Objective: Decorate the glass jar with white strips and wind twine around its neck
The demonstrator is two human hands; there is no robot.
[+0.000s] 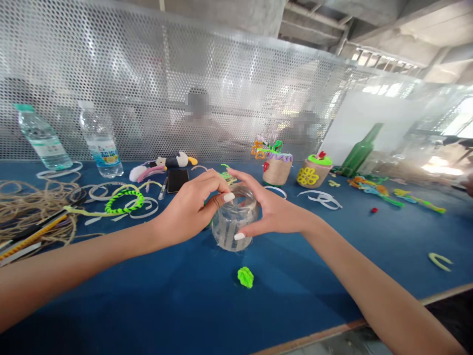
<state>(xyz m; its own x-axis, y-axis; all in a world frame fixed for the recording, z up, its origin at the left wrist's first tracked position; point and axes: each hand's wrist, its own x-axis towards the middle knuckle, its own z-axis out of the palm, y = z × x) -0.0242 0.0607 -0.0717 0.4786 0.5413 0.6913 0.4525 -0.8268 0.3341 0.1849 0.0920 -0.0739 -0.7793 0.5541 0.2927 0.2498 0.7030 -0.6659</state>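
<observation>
A clear jar (233, 229) stands on the blue table in front of me, with whitish vertical strips on its wall. My right hand (275, 209) grips the jar from the right, thumb low on its near wall and fingers over the far rim. At the left of the rim, my left hand (194, 209) is closed in a pinch, thumb against fingers. What lies between those fingertips is too small to make out. A crumpled bright green fuzzy ball (246, 277) lies just nearer to me than the jar.
Twine (33, 207), white strips and a green twisted ring (123, 201) spread leftward. Two water bottles (101, 143) stand behind them. Beyond the jar are a dark phone-like slab (178, 181) and two twine-wrapped pots (277, 170). A green bottle (360, 150) leans by a white board.
</observation>
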